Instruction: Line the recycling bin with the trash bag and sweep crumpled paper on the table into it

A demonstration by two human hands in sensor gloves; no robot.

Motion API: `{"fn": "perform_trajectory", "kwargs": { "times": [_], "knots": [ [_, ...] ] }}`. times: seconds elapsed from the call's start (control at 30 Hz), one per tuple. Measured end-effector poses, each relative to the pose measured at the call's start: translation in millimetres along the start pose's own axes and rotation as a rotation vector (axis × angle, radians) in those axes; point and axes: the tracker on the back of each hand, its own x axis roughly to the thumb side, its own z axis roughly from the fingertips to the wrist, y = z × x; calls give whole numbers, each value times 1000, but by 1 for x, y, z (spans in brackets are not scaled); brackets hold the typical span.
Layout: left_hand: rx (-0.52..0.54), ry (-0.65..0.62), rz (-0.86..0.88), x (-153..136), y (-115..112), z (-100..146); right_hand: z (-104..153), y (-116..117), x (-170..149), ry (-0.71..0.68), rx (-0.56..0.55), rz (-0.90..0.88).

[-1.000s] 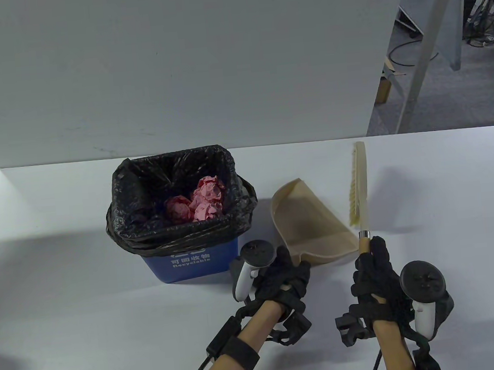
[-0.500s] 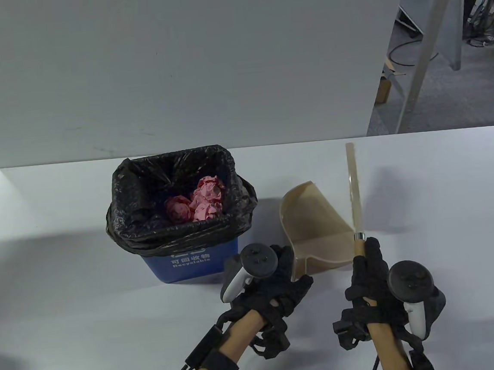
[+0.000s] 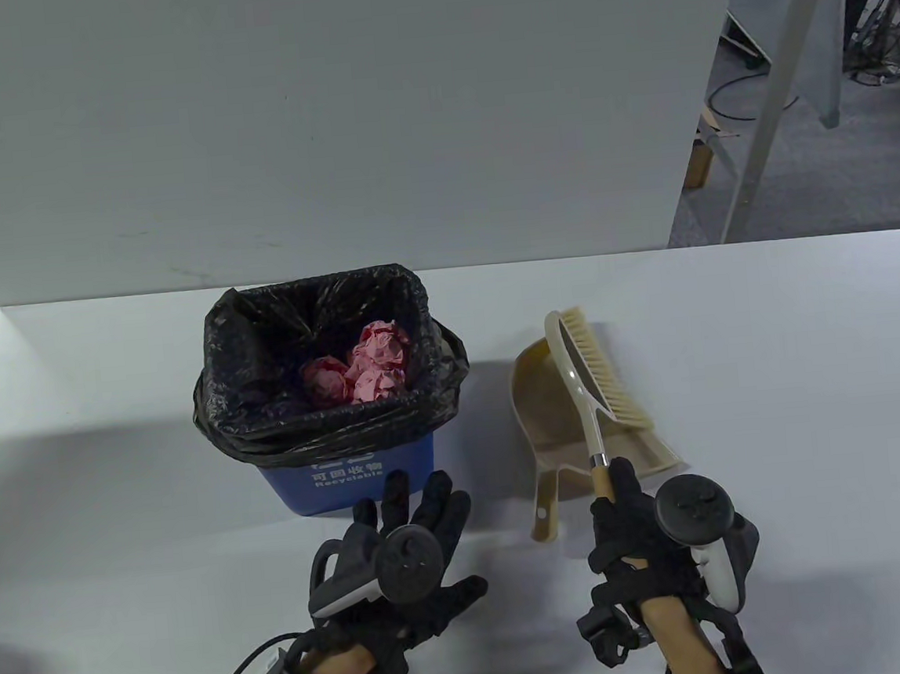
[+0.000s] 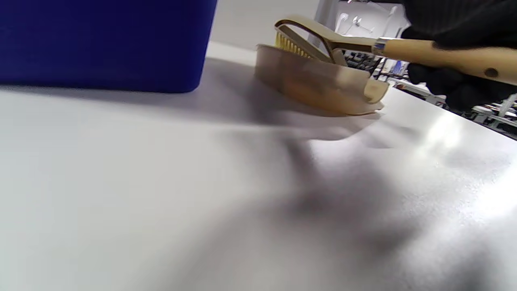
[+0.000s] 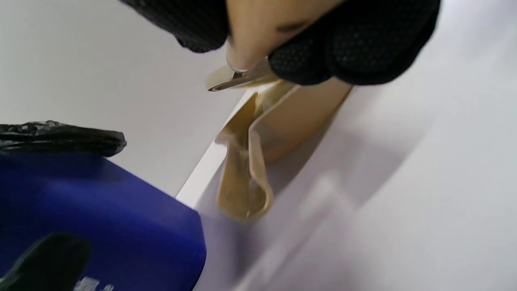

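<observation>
Since L hand (image 3: 395,566) released dustpan (image 3: 559,414), fingers spread; R hand (image 3: 641,540) grips brush (image 3: 591,380).

Glossy crinkled black plastic trash bag (image 3: 268,416); smooth beige plastic dustpan (image 3: 552,422); wooden-handled brush (image 3: 592,387); smooth matt white tabletop (image 3: 780,418).

- Even, cool light is filling the table view; the white table (image 3: 815,368) is showing soft grey shadows in a band across its middle and beside the bin (image 3: 352,479).
- The dustpan (image 3: 541,392) and brush (image 3: 599,371) are casting faint shadows to the right.
- Straight edges are bowing slightly toward the table view's corners.
- The left wrist view is looking soft: the near table is blurring, with a dark smeared shadow and a pale glare patch at right.
- The right wrist view is smearing, its right hand (image 5: 323,40) out of focus.
</observation>
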Motion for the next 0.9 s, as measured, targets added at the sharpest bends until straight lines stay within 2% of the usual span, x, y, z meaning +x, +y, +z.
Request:
{"fn": "perform_trajectory", "kwargs": {
  "times": [0.13, 0.33, 0.67, 0.9],
  "knots": [
    [21, 19, 4, -7, 2, -4, -2, 7, -2, 10, 91, -75],
    [2, 19, 38, -8, 0, -5, -3, 14, 0, -38, 152, -114],
    [-31, 29, 91, -11, -3, -6, -3, 35, 7, -114, 309, -73],
    [-44, 39, 105, -12, -3, -7, -2, 37, 10, -132, 311, 1]
  ]
}}
